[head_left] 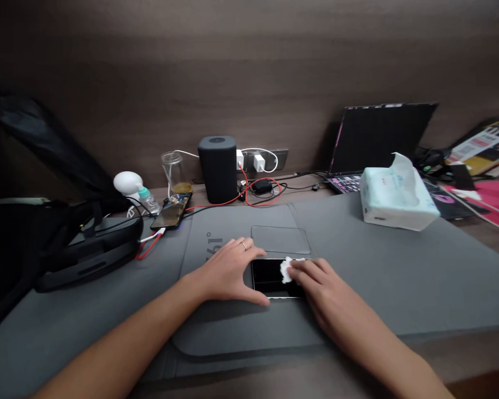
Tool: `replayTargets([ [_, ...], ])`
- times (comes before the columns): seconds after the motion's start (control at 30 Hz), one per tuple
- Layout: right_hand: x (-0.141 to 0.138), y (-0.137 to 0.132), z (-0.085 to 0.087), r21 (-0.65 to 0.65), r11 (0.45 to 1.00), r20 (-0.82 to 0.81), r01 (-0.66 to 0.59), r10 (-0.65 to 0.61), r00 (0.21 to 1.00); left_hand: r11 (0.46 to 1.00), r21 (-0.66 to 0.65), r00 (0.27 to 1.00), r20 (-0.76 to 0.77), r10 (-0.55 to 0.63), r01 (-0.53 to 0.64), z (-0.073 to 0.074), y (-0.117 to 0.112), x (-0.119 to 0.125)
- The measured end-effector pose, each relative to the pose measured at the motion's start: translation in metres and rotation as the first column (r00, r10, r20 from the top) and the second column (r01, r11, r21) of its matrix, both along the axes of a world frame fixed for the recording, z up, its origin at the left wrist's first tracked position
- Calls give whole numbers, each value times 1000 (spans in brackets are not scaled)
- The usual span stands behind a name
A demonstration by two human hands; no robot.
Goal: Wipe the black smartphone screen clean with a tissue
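Note:
A phone with a dark screen lies flat on the grey mat. My left hand is spread around its left end, thumb along the near edge and fingers at the far edge. My right hand pinches a crumpled white tissue against the screen and covers the phone's right end. Just beyond the phone lies a clear screen protector with a thin dark outline, flat on the mat.
A tissue pack stands at the right, before an open laptop. Behind are a black speaker, a glass jar and tangled cables. To the left are another phone, a small bottle and a headset.

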State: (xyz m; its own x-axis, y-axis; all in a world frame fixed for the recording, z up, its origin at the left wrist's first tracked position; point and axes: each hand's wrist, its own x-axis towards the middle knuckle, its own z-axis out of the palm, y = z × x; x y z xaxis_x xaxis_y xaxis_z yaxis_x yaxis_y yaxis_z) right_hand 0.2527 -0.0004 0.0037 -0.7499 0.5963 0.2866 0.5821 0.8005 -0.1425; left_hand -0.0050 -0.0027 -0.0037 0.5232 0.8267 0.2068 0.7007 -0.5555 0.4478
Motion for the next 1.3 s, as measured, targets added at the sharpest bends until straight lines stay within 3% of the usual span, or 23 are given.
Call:
replayTargets([
  [0.2, -66, -9, 2, 85, 996, 127, 22, -33, 991, 999, -50, 1000, -12, -8, 8, -2, 0, 0],
  [0.3, -78, -11, 2, 57, 996, 126, 61, -68, 990, 999, -37, 1000, -28, -11, 10, -4, 1, -1],
  [0.4, -66, -12, 3, -40, 996, 39, 83, -81, 996, 999, -34, 999, -27, -25, 24, -4, 1, -2],
  [0.53, -21, -4, 3, -160, 979, -75, 127, -140, 987, 999, -47, 1000, -19, -19, 18, -4, 0, -3],
  [0.63, 6, 8, 1, -139, 973, -84, 185, -198, 977, 999, -35, 1000, 3, -30, 30, -4, 1, -2],
  [0.7, 8, 11, -1, -113, 968, -76, 223, -232, 970, 999, -28, 999, 8, -31, 31, -3, 1, -2],
  [0.8, -18, 5, -2, -83, 966, -43, 243, -248, 968, 999, -28, 1000, -6, -28, 28, -4, 2, -1],
  [0.93, -72, -9, 1, -58, 988, 46, 143, -140, 989, 999, -31, 999, -17, -27, 27, -6, 0, -1],
  [1.03, -85, -9, 2, -57, 994, 84, 89, -84, 993, 999, -44, 1000, -15, -21, 21, -8, -1, -2],
  [1.1, -71, -4, 3, -61, 994, 102, 92, -85, 991, 998, -53, 1000, -9, -17, 16, -8, -1, -3],
  [1.3, 14, 12, 5, -44, 981, 29, 190, -189, 982, 994, -103, 1000, 8, -27, 28, -1, -2, -1],
])
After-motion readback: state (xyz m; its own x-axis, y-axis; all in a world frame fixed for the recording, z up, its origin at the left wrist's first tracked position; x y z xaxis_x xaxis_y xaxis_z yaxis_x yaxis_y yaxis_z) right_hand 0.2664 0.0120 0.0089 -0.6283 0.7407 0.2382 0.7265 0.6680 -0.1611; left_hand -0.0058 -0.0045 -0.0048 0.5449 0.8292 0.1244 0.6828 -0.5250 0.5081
